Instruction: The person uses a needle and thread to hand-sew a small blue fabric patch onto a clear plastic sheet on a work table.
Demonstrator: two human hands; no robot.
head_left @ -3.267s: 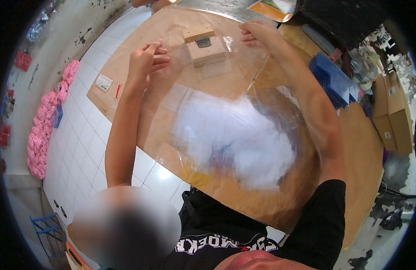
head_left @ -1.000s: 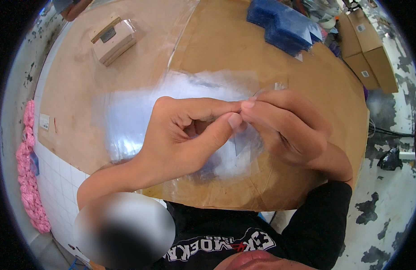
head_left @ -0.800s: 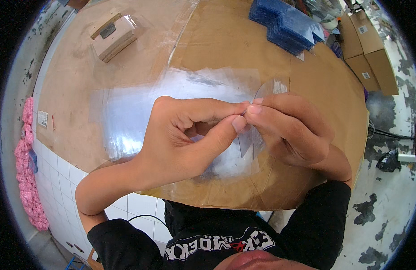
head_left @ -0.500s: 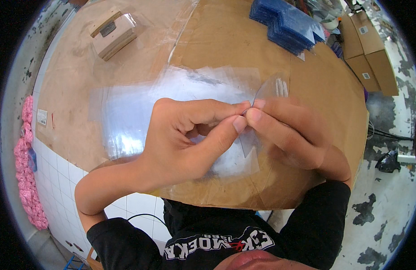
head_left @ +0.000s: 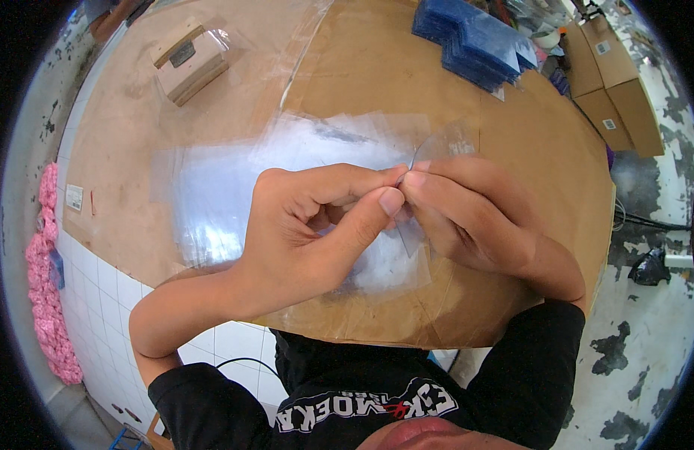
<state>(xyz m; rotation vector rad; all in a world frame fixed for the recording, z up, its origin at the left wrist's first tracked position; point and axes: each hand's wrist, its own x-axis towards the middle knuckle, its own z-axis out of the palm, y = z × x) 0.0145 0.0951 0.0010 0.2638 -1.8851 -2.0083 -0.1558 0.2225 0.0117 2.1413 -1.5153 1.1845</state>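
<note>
Over the middle of the table, my two hands meet at a bent piece of clear plastic sheet [head_left: 441, 140]. My left hand [head_left: 302, 225] pinches its edge between thumb and forefinger, with the other fingers curled in. Right beside that grip, my right hand [head_left: 482, 214] pinches the same edge with its fingertips. The piece bows upward beyond the fingertips, and a pointed part hangs below them. Beneath my hands lies a loose spread of clear plastic sheets [head_left: 212, 202], overlapping and shiny; my hands hide part of it.
Brown cardboard covers the table [head_left: 542, 165]. A wooden block [head_left: 193, 71] with a dark metal piece sits at the far left. Stacked blue plastic pieces [head_left: 467, 45] lie at the far right. Cardboard boxes [head_left: 609, 82] stand past the right edge; a pink bundle [head_left: 47, 292] is left of the table.
My right hand has shifted slightly left and its fingers have drawn in closer to my left fingertips. Both hands still pinch the plastic sheet, which has moved a little left.
</note>
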